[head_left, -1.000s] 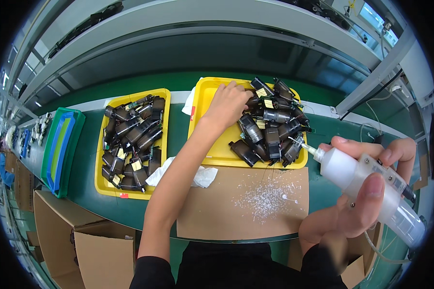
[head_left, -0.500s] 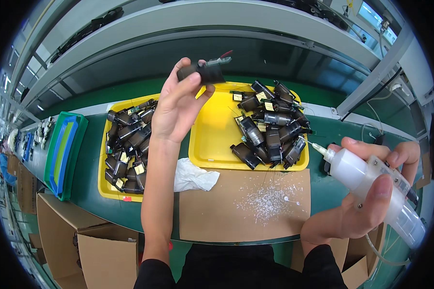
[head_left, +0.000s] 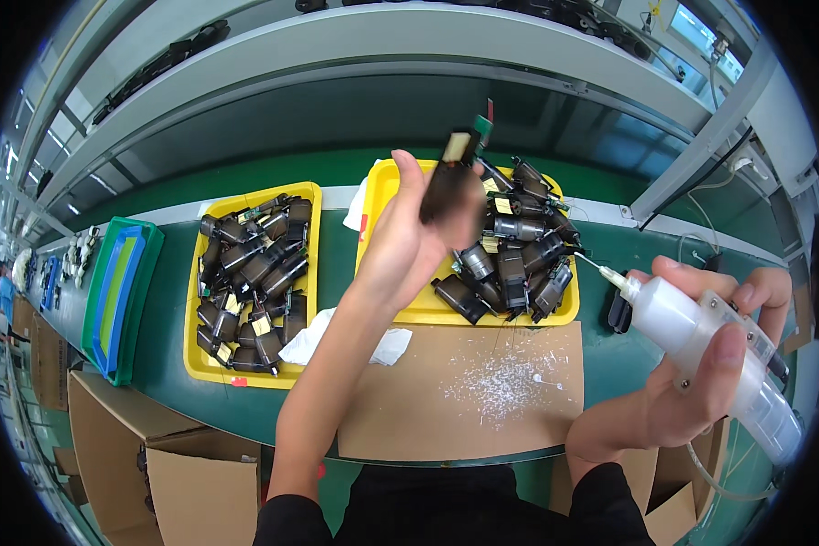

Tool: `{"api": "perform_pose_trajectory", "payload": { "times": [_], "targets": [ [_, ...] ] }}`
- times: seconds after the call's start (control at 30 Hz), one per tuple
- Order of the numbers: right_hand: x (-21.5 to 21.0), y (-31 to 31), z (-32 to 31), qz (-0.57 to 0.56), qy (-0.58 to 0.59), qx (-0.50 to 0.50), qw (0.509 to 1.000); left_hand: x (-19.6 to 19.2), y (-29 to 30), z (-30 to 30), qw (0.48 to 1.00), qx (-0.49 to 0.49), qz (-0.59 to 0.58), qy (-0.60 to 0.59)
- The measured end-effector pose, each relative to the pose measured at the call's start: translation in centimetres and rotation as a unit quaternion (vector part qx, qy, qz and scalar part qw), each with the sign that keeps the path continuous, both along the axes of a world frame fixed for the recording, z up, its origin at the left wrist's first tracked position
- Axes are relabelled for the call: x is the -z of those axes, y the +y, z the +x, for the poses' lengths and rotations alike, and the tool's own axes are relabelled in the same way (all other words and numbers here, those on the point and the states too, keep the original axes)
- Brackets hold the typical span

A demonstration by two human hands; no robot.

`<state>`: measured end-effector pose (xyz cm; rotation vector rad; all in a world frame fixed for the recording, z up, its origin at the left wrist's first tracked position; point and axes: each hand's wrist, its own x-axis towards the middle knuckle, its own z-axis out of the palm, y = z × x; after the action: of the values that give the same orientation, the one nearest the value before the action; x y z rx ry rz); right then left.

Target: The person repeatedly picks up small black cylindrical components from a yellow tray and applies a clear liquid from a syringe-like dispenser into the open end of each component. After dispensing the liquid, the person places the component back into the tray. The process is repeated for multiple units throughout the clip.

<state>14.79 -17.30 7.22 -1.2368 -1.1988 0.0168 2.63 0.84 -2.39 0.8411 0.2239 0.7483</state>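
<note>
My left hand (head_left: 399, 250) is raised over the left part of the right-hand yellow tray (head_left: 400, 309). Its fingers grip a dark brown plastic module (head_left: 444, 187) with a pale label, a green circuit board end and a red wire; fingers and module are partly smeared by motion. On the right, my right hand (head_left: 692, 391) is wrapped round a white translucent glue dispenser (head_left: 672, 314) with a thin nozzle. That nozzle points up and left, close to the tray's right rim. Several similar dark modules (head_left: 511, 264) lie heaped in the tray.
To the left is another yellow tray (head_left: 315, 255) full of such modules. A white cloth (head_left: 391, 348) lies between the trays, partly behind my left forearm. White crumbs cover part of a cardboard sheet (head_left: 400, 428). Green and blue bins (head_left: 146, 291) and an open carton (head_left: 200, 491) stand at left.
My left hand has swung right with the module and turned it more upright, away from the left tray. My right hand and the glue dispenser have barely shifted.
</note>
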Motion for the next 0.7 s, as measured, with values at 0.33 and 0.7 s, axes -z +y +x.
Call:
{"api": "perform_pose_trajectory", "payload": {
  "times": [0.33, 0.7],
  "targets": [
    [-0.2, 0.5, -1.4, -0.012, 0.0, 0.04, 0.999, -1.3, -3.4, -0.1, 0.992, 0.119, -0.027, -0.016],
    [0.2, 1.2, -1.6, 0.023, 0.026, 0.031, 0.999, -1.4, -1.4, -0.7, 0.996, -0.023, 0.088, 0.01]
  ]
}}
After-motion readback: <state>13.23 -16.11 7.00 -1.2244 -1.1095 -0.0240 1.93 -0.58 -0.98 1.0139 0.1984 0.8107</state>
